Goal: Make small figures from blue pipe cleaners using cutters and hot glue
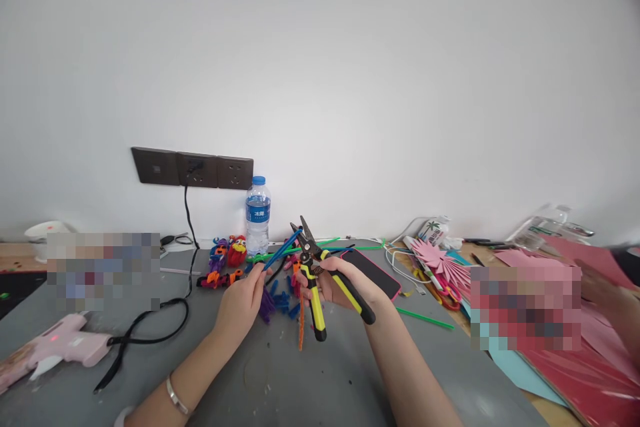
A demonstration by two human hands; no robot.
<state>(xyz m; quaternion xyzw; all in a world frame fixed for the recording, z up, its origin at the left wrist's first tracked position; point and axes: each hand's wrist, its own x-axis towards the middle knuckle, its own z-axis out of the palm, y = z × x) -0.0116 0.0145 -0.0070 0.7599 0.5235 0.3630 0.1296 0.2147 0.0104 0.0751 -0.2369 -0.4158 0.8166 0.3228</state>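
My right hand (pixel 334 281) grips yellow-and-black cutting pliers (pixel 320 287), whose blades are spread and point up and to the left. My left hand (pixel 243 300) pinches a blue pipe cleaner (pixel 280 251) that slants up toward the open blades. An orange pipe cleaner (pixel 301 327) hangs down below the pliers. Short blue and purple pipe cleaner pieces (pixel 280 300) lie on the grey table (pixel 280 380) under both hands.
A water bottle (pixel 258 215) stands by the wall below the sockets (pixel 193 169). Pipe cleaner figures (pixel 225 260) lie left of it, a phone (pixel 375 272) to the right. A pink glue gun (pixel 55 347) with black cord lies front left. Pink and red paper (pixel 575 360) covers the right side.
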